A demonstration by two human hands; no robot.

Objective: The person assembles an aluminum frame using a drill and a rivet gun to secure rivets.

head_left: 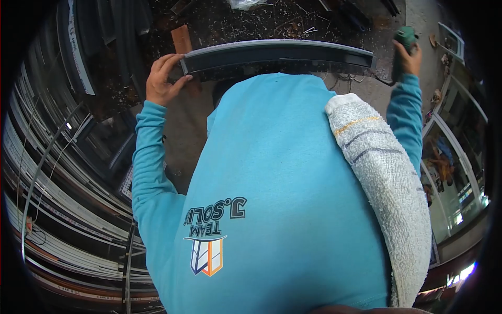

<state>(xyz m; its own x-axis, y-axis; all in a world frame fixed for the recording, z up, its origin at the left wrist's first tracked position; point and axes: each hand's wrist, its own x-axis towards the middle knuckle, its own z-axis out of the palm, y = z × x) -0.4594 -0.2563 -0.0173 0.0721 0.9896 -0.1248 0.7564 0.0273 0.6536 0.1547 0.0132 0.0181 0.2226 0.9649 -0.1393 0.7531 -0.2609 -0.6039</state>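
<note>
A long dark metal profile [282, 58] with a pale upper edge lies crosswise in front of my body. My left hand [164, 79] pinches its left end, thumb on the near side and fingers over the far corner. Past the profile's right end, my right hand [410, 58] is wrapped around a green power tool [406, 35], apart from the profile. A dark cord [384, 81] shows below the tool. The tool's working end cannot be made out.
Shavings and scraps litter the dark work surface [261, 23]. An orange-brown block [182, 40] sits beside the profile's left end. Long profiles [68, 230] fill racks on the left. A white towel [376, 157] hangs over my shoulder. Glazed frames [444, 167] stand at right.
</note>
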